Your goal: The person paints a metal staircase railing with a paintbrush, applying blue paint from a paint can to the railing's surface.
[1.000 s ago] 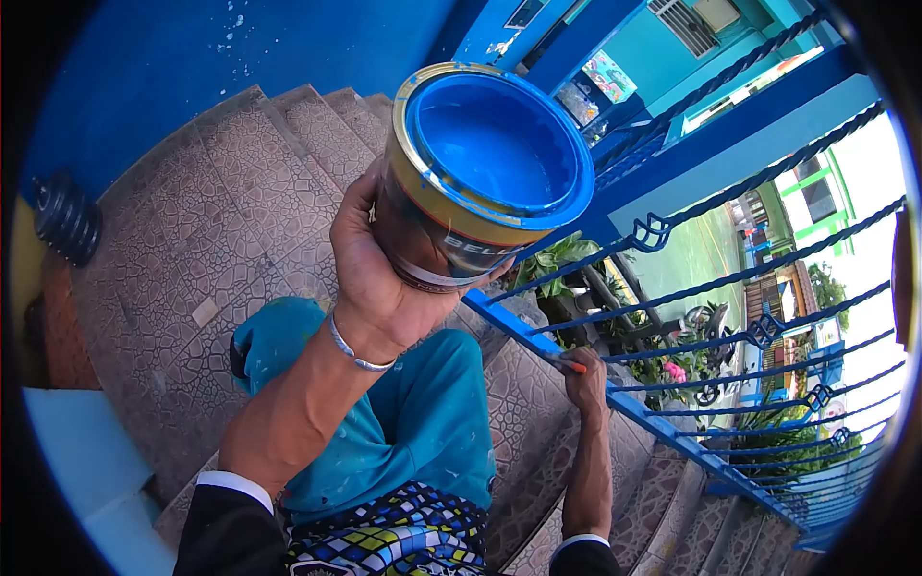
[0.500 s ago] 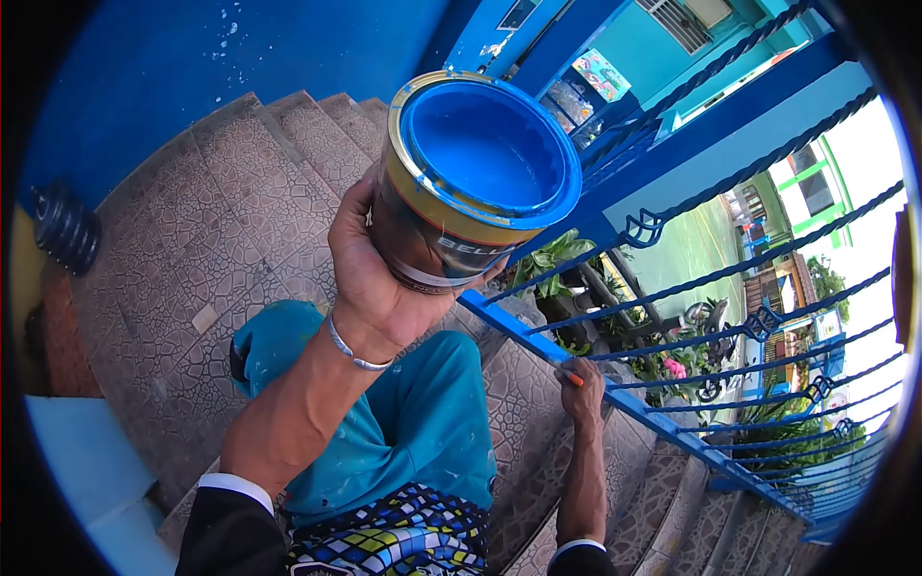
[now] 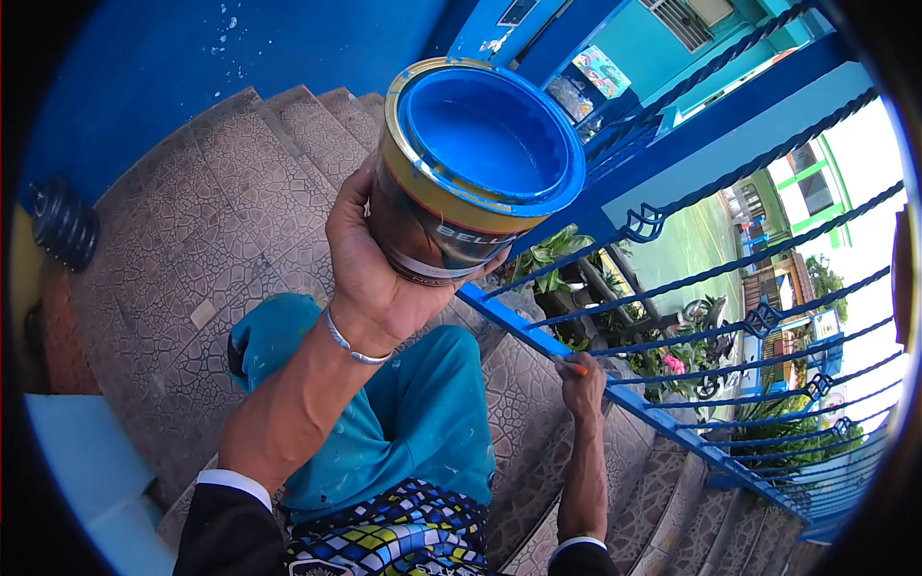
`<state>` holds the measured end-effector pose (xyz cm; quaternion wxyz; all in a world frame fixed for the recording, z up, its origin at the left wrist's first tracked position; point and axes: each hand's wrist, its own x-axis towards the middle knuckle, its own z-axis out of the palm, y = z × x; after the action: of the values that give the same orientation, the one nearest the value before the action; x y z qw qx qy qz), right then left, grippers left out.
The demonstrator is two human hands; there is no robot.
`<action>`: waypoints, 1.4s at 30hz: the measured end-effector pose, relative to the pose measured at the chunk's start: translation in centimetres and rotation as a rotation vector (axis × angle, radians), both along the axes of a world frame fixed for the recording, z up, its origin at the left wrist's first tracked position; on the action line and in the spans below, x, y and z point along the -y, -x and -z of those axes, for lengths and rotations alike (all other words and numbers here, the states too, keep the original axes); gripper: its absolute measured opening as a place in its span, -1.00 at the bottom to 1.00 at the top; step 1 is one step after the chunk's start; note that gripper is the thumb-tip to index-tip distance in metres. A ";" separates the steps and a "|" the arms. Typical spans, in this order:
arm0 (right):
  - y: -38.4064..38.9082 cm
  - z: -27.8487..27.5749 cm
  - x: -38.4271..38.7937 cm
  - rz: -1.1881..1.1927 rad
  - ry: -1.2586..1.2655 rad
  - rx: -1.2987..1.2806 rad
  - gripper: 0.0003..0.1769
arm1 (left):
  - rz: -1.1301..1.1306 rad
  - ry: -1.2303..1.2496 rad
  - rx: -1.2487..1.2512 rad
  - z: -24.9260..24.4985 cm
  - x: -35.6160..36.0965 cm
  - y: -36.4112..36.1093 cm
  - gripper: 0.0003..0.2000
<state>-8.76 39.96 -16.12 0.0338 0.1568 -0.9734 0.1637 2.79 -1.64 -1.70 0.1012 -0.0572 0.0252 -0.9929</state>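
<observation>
My left hand (image 3: 384,298) is wrapped round the lower side of a paint can (image 3: 444,235), holding it up in front of me, tilted so its inside shows. Blue paint (image 3: 485,134) coats the inner wall and smears the rim. At the lower right, my right hand (image 3: 582,386) is closed on a paintbrush (image 3: 576,368), of which just a bit of orange handle shows; the bristles are hidden. That hand is right at the blue bottom rail (image 3: 523,331) of the railing.
Twisted blue bars (image 3: 759,254) rise from the rail on the right, with plants (image 3: 552,257) behind them. Stone-patterned steps (image 3: 221,221) curve round on the left beside a blue wall (image 3: 240,58). A dark ribbed object (image 3: 65,228) is at the far left.
The paint can has risen slightly and tipped a little. My right hand has shifted slightly up along the rail, and more of the orange handle's side has turned.
</observation>
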 end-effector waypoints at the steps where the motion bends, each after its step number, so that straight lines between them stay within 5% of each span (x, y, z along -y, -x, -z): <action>1: 0.3 -0.3 0.4 -0.008 0.055 -0.031 -0.80 | -0.005 0.005 0.048 -0.1 -0.2 -0.1 -0.21; 3: 0.7 -0.7 0.6 -0.013 0.167 -0.103 -0.78 | 0.017 0.003 0.011 0.2 0.0 0.0 -0.21; 7: 0.7 1.5 -0.3 -0.181 -0.179 -0.114 -0.79 | 0.008 -0.002 0.037 0.0 0.0 0.0 -0.19; 12: 0.4 -0.4 0.3 -0.046 0.057 -0.130 -0.78 | 0.004 0.006 0.052 -0.3 0.1 -0.1 -0.20; 16: -0.5 1.3 -0.4 -0.250 -0.186 -0.179 -0.77 | 0.023 -0.006 0.053 -0.2 -0.2 0.0 -0.22; 20: -1.4 -1.9 0.0 -0.087 0.073 -0.013 -0.77 | 0.025 0.025 0.098 -0.4 -0.4 0.1 -0.23; 25: -2.6 -11.7 0.1 0.210 0.718 -0.014 -0.77 | 0.043 0.021 0.084 0.0 -0.9 0.3 -0.23; 31: -4.6 -25.3 3.6 -0.170 1.362 -0.301 -0.52 | 0.125 0.036 0.028 1.6 -2.5 1.2 -0.19; 38: -5.7 -36.2 14.7 -0.448 1.099 -0.338 -0.52 | 0.205 0.077 0.071 2.0 -4.9 1.6 -0.22; 42: -6.3 -37.1 20.5 -0.544 0.835 -0.158 -0.57 | 0.245 0.099 0.089 2.2 -5.9 1.3 -0.25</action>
<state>-2.49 19.51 20.95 0.1234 0.3897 -0.7433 0.5296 1.48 4.25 -3.89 -0.0229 -0.0147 -0.0214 -0.9994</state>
